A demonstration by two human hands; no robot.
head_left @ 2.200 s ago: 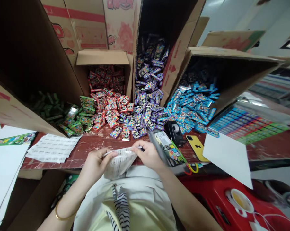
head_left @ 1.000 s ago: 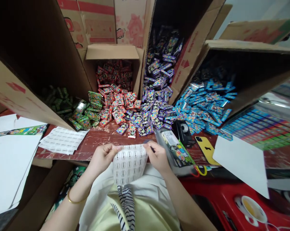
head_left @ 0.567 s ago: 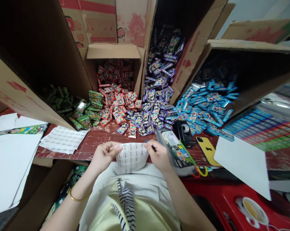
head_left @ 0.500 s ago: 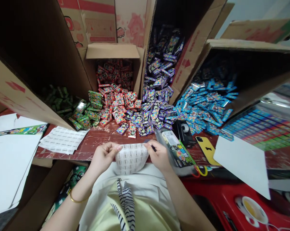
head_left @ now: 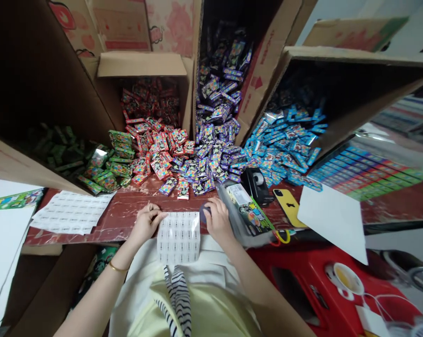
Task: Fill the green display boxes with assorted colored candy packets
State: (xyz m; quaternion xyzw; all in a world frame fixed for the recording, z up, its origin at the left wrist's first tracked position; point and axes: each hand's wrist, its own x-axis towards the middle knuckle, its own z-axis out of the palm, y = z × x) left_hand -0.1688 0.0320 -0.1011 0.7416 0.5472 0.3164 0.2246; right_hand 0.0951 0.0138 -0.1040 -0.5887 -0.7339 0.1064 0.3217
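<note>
My left hand pinches the upper left corner of a white sticker sheet printed with rows of small round labels. The sheet hangs over the table's front edge, above my lap. Just right of the sheet, my right hand has its fingers curled over a dark round object, mostly hidden beneath them; its kind does not show. More printed label sheets lie to the left. Beyond my hands spread heaps of small packets: green, red, purple and blue.
Open cardboard boxes stand behind the heaps. At right are a black tape dispenser, a clear bag with a printed card, a yellow phone and white paper. A cup rests on a red stool.
My right hand has let go of the sheet's right corner and moved onto the dark round object. The sheet now hangs flatter from my left hand. The view has shifted slightly.
</note>
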